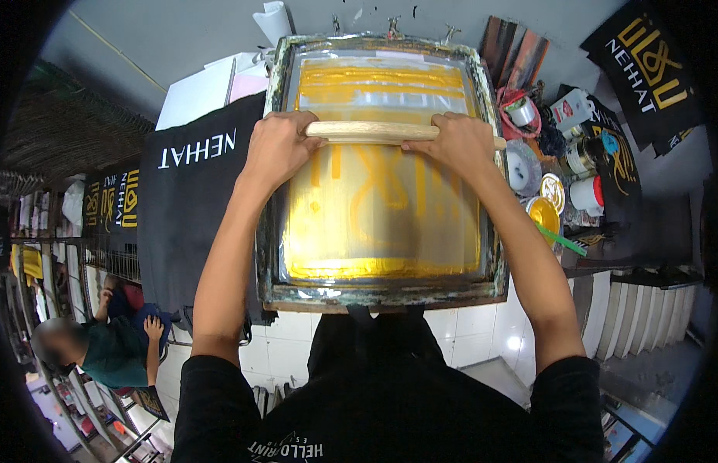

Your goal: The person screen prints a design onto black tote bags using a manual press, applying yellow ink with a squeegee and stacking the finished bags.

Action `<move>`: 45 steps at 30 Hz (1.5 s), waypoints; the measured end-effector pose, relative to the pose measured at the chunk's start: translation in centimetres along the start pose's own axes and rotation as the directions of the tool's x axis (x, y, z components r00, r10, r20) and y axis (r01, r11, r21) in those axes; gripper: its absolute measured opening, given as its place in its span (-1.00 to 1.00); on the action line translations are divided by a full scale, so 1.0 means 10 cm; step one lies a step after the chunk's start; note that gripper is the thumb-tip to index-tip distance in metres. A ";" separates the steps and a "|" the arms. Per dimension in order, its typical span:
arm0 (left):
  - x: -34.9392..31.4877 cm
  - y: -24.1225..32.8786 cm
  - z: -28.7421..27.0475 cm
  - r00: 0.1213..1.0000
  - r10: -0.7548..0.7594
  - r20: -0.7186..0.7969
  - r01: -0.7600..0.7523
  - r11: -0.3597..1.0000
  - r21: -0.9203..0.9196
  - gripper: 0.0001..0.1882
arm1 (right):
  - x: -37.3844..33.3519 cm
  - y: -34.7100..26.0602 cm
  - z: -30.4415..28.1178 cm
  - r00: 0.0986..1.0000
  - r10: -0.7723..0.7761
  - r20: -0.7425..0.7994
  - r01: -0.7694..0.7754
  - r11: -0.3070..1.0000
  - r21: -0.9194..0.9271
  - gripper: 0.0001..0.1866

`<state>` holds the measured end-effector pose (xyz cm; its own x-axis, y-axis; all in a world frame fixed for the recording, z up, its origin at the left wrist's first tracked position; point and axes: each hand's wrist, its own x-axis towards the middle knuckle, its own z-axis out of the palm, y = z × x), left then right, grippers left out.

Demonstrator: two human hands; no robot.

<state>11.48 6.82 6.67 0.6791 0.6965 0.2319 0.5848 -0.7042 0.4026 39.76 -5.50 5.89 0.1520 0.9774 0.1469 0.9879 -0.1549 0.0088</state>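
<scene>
Both bare forearms rise from the lower edge toward the upper middle of the frame. The left hand (278,147) and right hand (458,143) are curled shut, knuckles up, level with each other.

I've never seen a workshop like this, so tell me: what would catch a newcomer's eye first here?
First the big framed printing screen in the middle, smeared with bright gold ink. Across its upper part the left hand and the right hand grip a wooden squeegee by its ends. To the right stand open ink pots on a cluttered bench, and to the left lie black shirts with printed lettering.
</scene>
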 end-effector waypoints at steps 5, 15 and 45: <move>-0.58 0.22 -0.06 1.000 0.012 -0.015 -0.012 1.000 0.006 -0.69 | -0.59 -0.19 -0.08 1.000 -0.004 0.007 0.004 0.998 0.070 -0.28; -1.75 0.74 -0.22 0.999 0.015 0.048 -0.012 0.997 -0.070 -0.68 | -1.92 -0.53 -0.13 0.996 -0.041 -0.075 0.051 0.988 0.147 -0.53; -1.48 -0.21 0.30 0.763 -0.642 -0.074 0.611 0.754 -0.239 -0.64 | -0.56 -0.42 -3.24 0.902 0.113 -0.417 -0.062 0.989 0.133 -0.68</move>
<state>1.49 -2.40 -0.24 0.1101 0.9938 -0.0162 0.7500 -0.0723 0.6575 33.75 -15.02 37.04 0.2353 0.8039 0.5462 0.9719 -0.1950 -0.1316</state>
